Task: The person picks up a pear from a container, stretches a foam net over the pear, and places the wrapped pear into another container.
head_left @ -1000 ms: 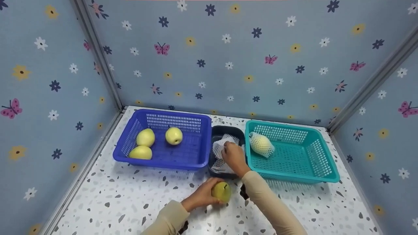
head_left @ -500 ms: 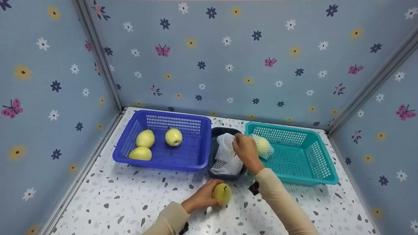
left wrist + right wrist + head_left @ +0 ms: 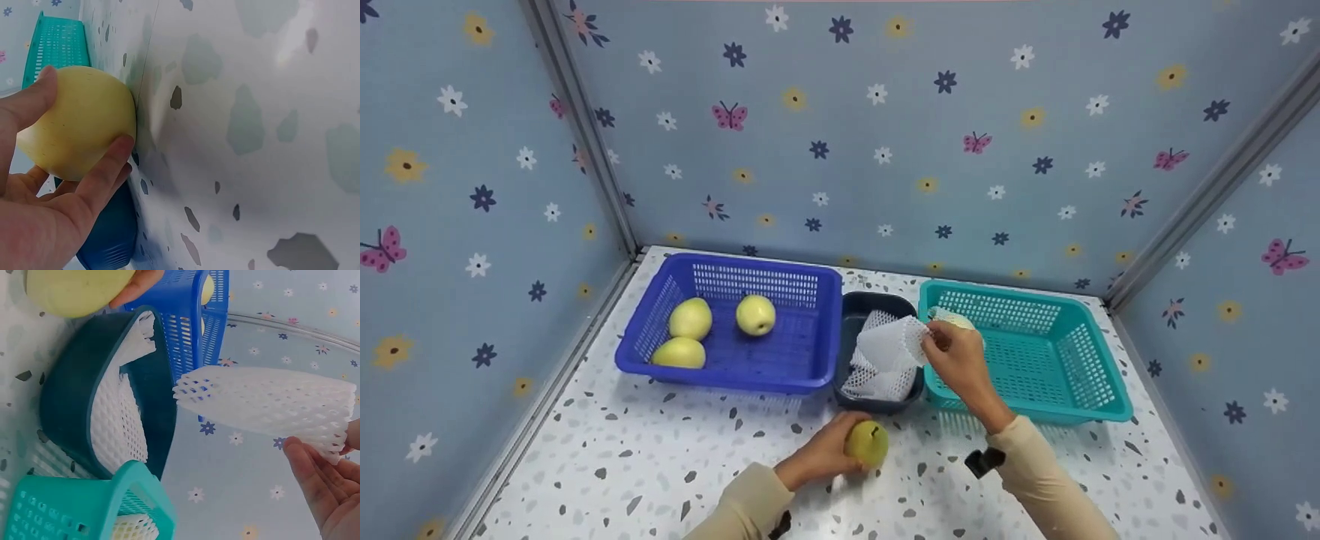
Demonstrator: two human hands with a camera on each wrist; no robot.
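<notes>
My left hand (image 3: 826,450) grips a yellow-green pear (image 3: 868,444) on the speckled table, stem facing up. In the left wrist view the thumb and fingertips lie around the pear (image 3: 84,121). My right hand (image 3: 962,360) pinches one end of a white foam fruit net (image 3: 891,344), a mesh sleeve. The right wrist view shows that foam net (image 3: 264,396) stretched out sideways above the dark bin (image 3: 73,399), thumb and fingers at its end. More white foam nets (image 3: 119,422) lie inside the bin.
A blue basket (image 3: 735,381) with several pears (image 3: 690,319) stands left of the dark bin. On its right is a teal basket (image 3: 1035,411), holding a pear in a foam net (image 3: 958,320), partly hidden by my right hand. Flowered panels (image 3: 840,172) enclose the table.
My right hand has drawn a foam net up out of the dark bin and moved right with it, over the teal basket's near-left edge. The left hand and its pear stay in place.
</notes>
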